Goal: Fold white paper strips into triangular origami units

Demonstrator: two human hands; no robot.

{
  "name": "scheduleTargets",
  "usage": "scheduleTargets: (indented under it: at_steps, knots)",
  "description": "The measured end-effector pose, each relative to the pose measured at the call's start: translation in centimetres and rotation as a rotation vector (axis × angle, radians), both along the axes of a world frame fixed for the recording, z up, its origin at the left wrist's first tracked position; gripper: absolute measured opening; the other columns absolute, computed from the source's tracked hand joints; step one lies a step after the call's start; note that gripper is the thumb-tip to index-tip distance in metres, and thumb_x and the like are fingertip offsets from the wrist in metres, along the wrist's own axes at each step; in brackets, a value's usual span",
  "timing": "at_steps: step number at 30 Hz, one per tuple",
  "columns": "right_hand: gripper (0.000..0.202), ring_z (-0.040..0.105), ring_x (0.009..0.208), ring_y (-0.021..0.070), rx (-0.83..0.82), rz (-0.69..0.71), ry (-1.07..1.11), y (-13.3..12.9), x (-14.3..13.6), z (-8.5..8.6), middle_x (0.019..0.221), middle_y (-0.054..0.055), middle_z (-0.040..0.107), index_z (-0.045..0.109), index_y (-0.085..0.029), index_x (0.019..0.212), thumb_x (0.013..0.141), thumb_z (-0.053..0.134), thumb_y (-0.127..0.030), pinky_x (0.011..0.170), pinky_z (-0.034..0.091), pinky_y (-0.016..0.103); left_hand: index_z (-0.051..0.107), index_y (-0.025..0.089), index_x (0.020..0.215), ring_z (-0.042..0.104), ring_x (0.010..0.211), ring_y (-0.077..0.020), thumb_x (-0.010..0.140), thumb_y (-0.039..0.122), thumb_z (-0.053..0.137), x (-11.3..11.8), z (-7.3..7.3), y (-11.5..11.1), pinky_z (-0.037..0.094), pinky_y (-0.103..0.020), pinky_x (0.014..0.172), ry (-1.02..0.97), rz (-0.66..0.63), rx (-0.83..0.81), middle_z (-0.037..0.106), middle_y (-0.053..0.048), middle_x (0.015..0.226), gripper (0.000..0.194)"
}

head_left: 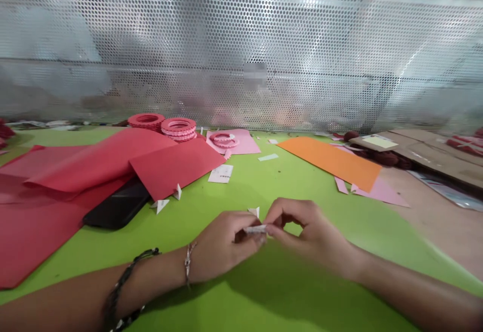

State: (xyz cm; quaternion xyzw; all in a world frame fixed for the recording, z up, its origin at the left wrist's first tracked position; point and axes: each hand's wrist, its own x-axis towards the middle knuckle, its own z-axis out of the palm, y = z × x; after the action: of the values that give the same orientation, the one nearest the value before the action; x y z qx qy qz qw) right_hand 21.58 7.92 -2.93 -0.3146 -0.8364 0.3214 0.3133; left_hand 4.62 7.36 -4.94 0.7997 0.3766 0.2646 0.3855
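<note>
Between my two hands is a small folded strip of white paper. My left hand is closed round it, with the thumb along the near side. The thumb and forefinger of my right hand pinch its right end. Just beyond my fingers stands a small folded white paper piece, partly hidden by them. Two more folded white pieces, one lying and one upright, are to the left on the green tabletop.
Red sheets cover the left side, over a black phone-like object. Behind them are stacks of pink scalloped rings. An orange sheet and cardboard lie to the right. A perforated metal panel rises at the back.
</note>
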Motion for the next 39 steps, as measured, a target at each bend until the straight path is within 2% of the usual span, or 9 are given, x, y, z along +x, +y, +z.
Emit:
scheduleTargets:
  at_steps: [4,8,11,15,18,20,27,32,39]
  knots:
    - [0.012,0.05,0.052,0.0056,-0.283,-0.052,0.177,0.2,-0.1,-0.1,0.061,-0.002,0.055,0.047,-0.014,0.071,0.079,0.05,-0.021,0.047,0.041,0.017,0.054,0.014,0.076,0.047,0.048,-0.0071,0.085,0.028,0.037,-0.2,0.0,0.5,0.037,-0.016,0.045,-0.086,0.039,-0.054,0.054,0.001,0.062,0.024]
    - [0.018,0.049,0.048,0.0043,-0.525,0.014,0.289,0.6,0.0,-0.3,0.059,-0.003,0.054,0.046,-0.013,0.068,0.077,0.054,-0.027,0.048,0.043,0.018,0.05,0.015,0.074,0.044,0.045,-0.0069,0.086,0.03,0.036,-0.5,-0.1,0.5,0.033,-0.017,0.045,-0.061,0.096,0.097,0.05,0.004,0.055,0.024]
    - [0.019,0.05,0.048,0.0044,-0.624,0.072,0.327,0.8,0.0,-0.5,0.059,-0.002,0.055,0.047,-0.013,0.068,0.078,0.054,-0.027,0.049,0.044,0.019,0.047,0.015,0.073,0.04,0.045,-0.0069,0.086,0.028,0.035,-0.6,0.0,0.5,0.029,-0.018,0.046,-0.035,0.085,0.193,0.045,0.005,0.053,0.021]
    - [0.013,0.053,0.053,0.0055,-0.581,0.177,0.407,1.1,0.3,-0.5,0.066,-0.001,0.056,0.048,-0.013,0.078,0.08,0.051,-0.026,0.054,0.044,0.021,0.041,0.016,0.065,0.03,0.044,-0.0069,0.085,0.029,0.031,-0.4,0.3,0.5,0.024,-0.018,0.043,-0.081,0.109,0.11,0.033,0.006,0.051,0.026]
    - [0.011,0.054,0.063,0.0058,-0.508,0.256,0.422,1.3,0.6,-0.2,0.075,0.0,0.055,0.048,-0.014,0.09,0.081,0.051,-0.02,0.061,0.044,0.021,0.037,0.017,0.062,0.026,0.043,-0.0072,0.084,0.03,0.03,-0.3,0.4,0.7,0.023,-0.018,0.041,-0.137,0.132,-0.024,0.029,0.007,0.05,0.027]
    - [0.014,0.054,0.068,0.0052,-0.487,0.282,0.417,1.3,0.8,-0.1,0.078,0.0,0.054,0.048,-0.015,0.093,0.08,0.051,-0.013,0.063,0.044,0.019,0.033,0.018,0.058,0.026,0.043,-0.0071,0.083,0.03,0.031,-0.2,0.4,0.7,0.022,-0.019,0.041,-0.161,0.146,-0.047,0.027,0.007,0.049,0.028]
    - [0.015,0.055,0.068,0.0027,-0.495,0.278,0.375,1.1,0.5,-0.3,0.073,-0.002,0.057,0.055,-0.013,0.083,0.076,0.051,-0.001,0.063,0.045,0.014,0.033,0.018,0.055,0.025,0.043,-0.007,0.081,0.032,0.036,-0.3,0.4,0.8,0.021,-0.019,0.041,-0.16,0.145,-0.006,0.027,0.007,0.049,0.03]
    - [0.016,0.056,0.067,0.0016,-0.535,0.26,0.366,1.2,0.3,-0.3,0.072,-0.003,0.059,0.057,-0.013,0.08,0.073,0.054,0.001,0.065,0.046,0.013,0.034,0.018,0.056,0.025,0.043,-0.0071,0.081,0.033,0.036,-0.1,0.4,0.8,0.021,-0.019,0.041,-0.188,0.117,-0.049,0.027,0.007,0.049,0.029]
    - [0.009,0.056,0.064,0.0033,-0.493,0.241,0.341,1.3,0.2,-0.6,0.07,-0.001,0.059,0.058,-0.011,0.077,0.073,0.055,-0.004,0.062,0.047,0.015,0.037,0.017,0.058,0.027,0.046,-0.0077,0.082,0.031,0.035,-0.1,0.2,0.4,0.022,-0.019,0.043,-0.155,0.092,-0.022,0.03,0.007,0.051,0.028]
